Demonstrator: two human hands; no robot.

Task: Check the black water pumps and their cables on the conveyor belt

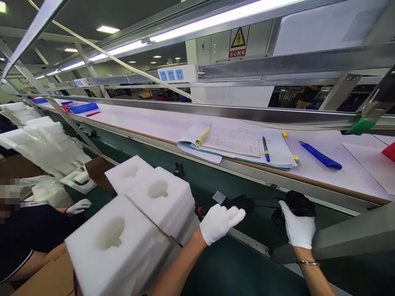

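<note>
My right hand (pixel 299 230), in a white glove, grips a bundled black cable (pixel 299 203) at the belt's far edge. The thumb shows on the left side; the other fingers are partly hidden. A thin black cord runs left from the bundle toward a dark, blurred object (pixel 242 202). My left hand (pixel 220 224), also gloved, is close in front of that object with its fingers stretched out. Whether it touches the object cannot be made out. Just behind the left hand lies a small black block with a pale printed label (pixel 219 197). A red and black item (pixel 200 211) is beside the wrist.
White foam blocks (pixel 157 189) with round cutouts stand left of my hands on the green belt (pixel 247 267). A co-worker's gloved hand (pixel 79 206) is farther left. The shelf holds papers (pixel 234 142), a pen (pixel 266 149) and a blue cutter (pixel 320 155). A grey post (pixel 339 234) stands at right.
</note>
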